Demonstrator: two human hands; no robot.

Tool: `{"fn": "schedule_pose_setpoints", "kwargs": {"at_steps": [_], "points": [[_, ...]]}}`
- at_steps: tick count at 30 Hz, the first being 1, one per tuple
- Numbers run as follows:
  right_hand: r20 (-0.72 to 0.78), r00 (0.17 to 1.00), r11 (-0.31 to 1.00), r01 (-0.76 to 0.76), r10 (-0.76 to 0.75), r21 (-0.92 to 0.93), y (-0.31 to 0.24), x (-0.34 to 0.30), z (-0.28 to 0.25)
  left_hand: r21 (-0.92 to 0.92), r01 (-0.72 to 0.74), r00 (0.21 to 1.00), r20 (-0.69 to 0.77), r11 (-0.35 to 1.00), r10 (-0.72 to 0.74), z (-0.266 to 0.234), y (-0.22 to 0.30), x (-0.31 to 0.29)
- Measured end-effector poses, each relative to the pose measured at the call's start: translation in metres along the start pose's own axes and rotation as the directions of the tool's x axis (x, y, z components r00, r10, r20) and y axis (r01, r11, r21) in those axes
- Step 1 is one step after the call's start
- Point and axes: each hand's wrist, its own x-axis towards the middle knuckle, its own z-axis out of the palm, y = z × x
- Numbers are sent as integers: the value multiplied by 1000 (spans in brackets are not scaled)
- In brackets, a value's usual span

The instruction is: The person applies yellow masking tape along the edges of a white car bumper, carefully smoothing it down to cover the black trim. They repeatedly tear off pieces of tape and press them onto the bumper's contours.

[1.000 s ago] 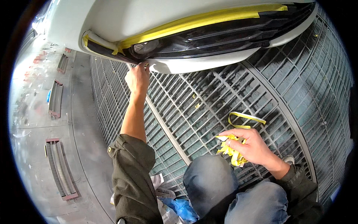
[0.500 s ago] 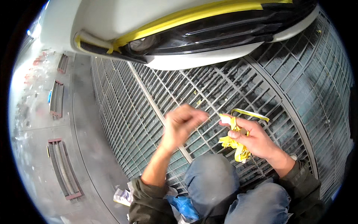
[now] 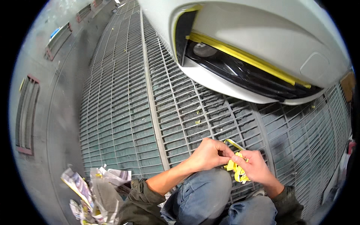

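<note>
My right hand [image 3: 255,165] is closed around a crumpled wad of yellow masking tape [image 3: 240,174], held above the floor in front of my knees. A narrow loop of the same tape sticks up behind the fingers. My left hand [image 3: 210,154] is pinched shut, its fingertips meeting the right hand's at the top of the wad. What exactly lies between the left fingertips is hidden. Ahead stands a white car bumper [image 3: 266,41] with a black lower grille [image 3: 240,69]. A strip of yellow tape [image 3: 247,58] runs along the grille's upper edge.
Metal grating [image 3: 172,112] forms the floor, with small yellow scraps [image 3: 197,122] on it. Crumpled paper and plastic sheeting [image 3: 103,193] lie by my left elbow. A grey wall [image 3: 56,112] with long fixtures rises on the left.
My left hand, apart from the right before, has come to the tape wad and pinches there. The view has turned, so the bumper appears farther right and the paper heap shows more.
</note>
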Motion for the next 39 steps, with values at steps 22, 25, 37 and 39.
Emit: {"fn": "schedule_pose_setpoints", "kwargs": {"at_steps": [22,25,37,39], "points": [[-319,943,991,-60,95,118,-5,-41,-7,412,144,294,-886,900,358,-214,-105,149],[-309,946,991,-66,99,116,-8,-38,-6,465,110,294,-859,879,418,-216,-105,155],[-261,958,983,-79,121,167,-4,-36,-8,655,218,211,-755,724,620,-213,-104,170],[-267,954,979,-85,134,186,-4,-38,-8,599,158,237,-794,785,559,-210,-106,166]]}}
